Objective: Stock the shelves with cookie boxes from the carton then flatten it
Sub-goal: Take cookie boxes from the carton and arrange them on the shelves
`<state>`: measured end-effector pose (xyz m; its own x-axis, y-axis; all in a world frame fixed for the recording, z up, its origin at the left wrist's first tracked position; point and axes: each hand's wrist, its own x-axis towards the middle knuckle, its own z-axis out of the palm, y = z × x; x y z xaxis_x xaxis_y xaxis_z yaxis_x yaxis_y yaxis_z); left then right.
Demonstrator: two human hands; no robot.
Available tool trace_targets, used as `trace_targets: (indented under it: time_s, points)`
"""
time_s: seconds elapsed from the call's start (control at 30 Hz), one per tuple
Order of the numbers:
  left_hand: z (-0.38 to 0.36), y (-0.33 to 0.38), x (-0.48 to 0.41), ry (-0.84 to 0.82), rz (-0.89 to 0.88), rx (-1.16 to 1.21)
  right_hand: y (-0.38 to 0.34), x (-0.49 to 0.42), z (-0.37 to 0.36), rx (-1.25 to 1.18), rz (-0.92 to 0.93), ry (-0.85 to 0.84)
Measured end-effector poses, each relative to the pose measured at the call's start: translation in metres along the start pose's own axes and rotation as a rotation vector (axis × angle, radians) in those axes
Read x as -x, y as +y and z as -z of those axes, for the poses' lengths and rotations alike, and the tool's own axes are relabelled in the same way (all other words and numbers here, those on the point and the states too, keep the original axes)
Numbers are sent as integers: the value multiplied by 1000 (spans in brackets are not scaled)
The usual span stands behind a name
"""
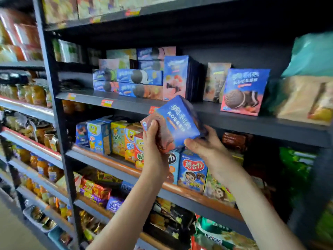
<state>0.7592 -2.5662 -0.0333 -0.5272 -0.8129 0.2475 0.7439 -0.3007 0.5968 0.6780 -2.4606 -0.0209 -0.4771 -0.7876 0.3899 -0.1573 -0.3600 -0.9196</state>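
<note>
While holding the cookie box (175, 121) tilted before the shelf (234, 114) edge: left hand (153, 141) fingers curled round its lower corner, right hand (204, 144) fingers seemingly curled beneath, blurred.

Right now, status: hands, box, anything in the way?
Left grip and right grip both hold blue cookie box, tilted, in front of shelf edge. Matching box stands upright on shelf. Nothing visibly blocking.

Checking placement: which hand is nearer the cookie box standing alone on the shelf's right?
Right. The right hand sits below-left of the lone cookie box; the left hand is farther left, across the held box.
</note>
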Motion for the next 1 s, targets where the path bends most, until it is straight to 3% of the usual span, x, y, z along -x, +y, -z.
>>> trace_targets:
  time_s: [0.23, 0.5, 0.67, 0.8, 1.0]
  points:
    - [1, 10, -11, -81, 15, 46, 0, -7, -31, -212, 144, 168]
    - [-38, 41, -28, -1, -301, -215, -46, -39, -53, -82, 252, 107]
    - [-75, 54, -35, 3, -338, -300, -79, -59, -43, -48, 280, 213]
    - [-93, 61, -40, -110, -398, -280, -109, -64, -20, 54, 365, 310]
    - [-124, 63, -50, -355, -411, -402, -151, -64, 21, 143, 443, 317]
